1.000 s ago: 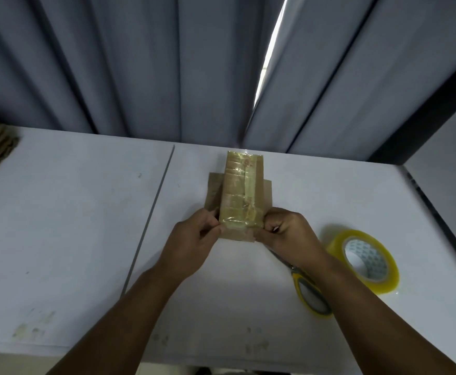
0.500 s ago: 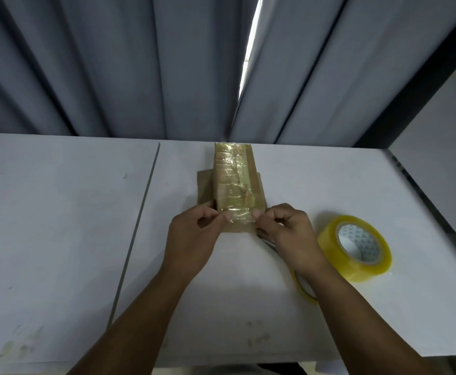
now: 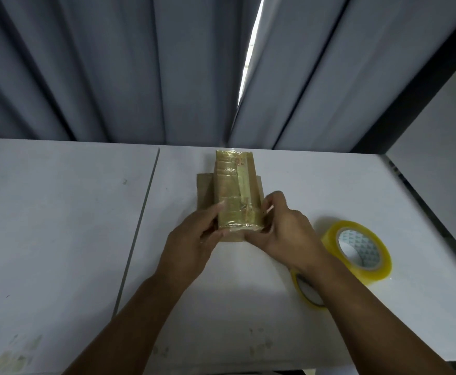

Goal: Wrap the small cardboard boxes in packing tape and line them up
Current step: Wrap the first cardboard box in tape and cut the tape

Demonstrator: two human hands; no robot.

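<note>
The taped boxes (image 3: pixel 235 190), laid mid-surface (image 3: pixel 59 226) on brown cardboard (image 3: pixel 204 190), are gripped at the near end by the left hand (image 3: pixel 194 239) and pinched by the right hand (image 3: pixel 283 228), and the row could be skewed if one side is squeezed harder.

Left hand (image 3: pixel 191 239) and right hand (image 3: pixel 283 231) around near end of taped boxes (image 3: pixel 232 185)
</note>
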